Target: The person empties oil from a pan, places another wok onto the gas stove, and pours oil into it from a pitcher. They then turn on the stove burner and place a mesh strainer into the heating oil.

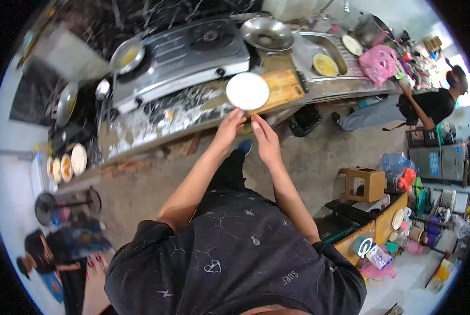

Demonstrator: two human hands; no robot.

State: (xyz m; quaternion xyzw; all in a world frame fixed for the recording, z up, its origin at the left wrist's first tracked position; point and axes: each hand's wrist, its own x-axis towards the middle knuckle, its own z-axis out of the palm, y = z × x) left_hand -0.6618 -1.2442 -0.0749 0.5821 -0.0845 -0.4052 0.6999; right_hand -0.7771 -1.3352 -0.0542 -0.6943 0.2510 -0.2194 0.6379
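Observation:
A round white plate (247, 90) rests over the left part of a wooden cutting board (285, 90) at the counter's front edge. My left hand (230, 127) is just below the plate, its fingertips at the near rim; whether they touch it I cannot tell. Beside it, my right hand (266, 140) has its fingers stretched out towards the board's near edge, with nothing seen in them. Both palms turn partly towards each other. White powder (177, 113) is scattered over the counter to the left of the plate.
A gas stove (182, 58) stands behind the powder, with a pan (127, 56) at its left and a wide metal pan (267, 34) at its right. The sink (337, 50) holds a yellowish dish (325, 65). A pink bag (377, 64) and another person (429, 102) are farther right.

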